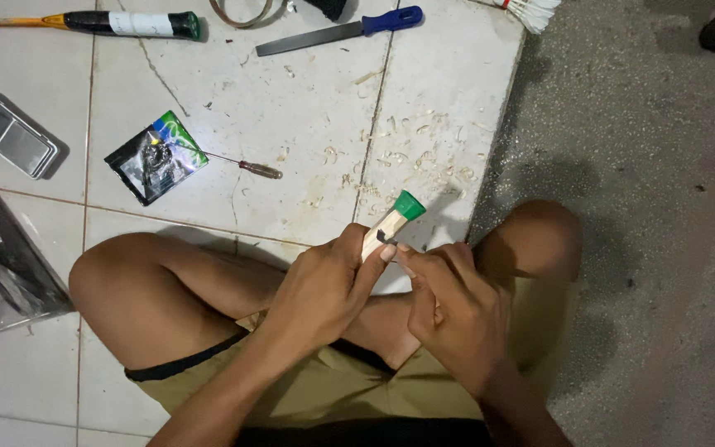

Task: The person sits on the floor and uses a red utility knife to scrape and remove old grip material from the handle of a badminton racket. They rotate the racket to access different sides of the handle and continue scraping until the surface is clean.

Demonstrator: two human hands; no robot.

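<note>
My left hand grips a pale wooden handle with a green cap at its far end, tilted up to the right. My right hand is closed around a small blade whose dark tip rests against the wood just below the cap. Both hands meet above my crossed legs. Most of the blade is hidden in my fist.
Wood shavings litter the white tiles ahead. Farther out lie a blue-handled file, a thin awl with a brown handle, a dark foil packet, a small grey scale, a racket grip and a shuttlecock. Grey concrete lies right.
</note>
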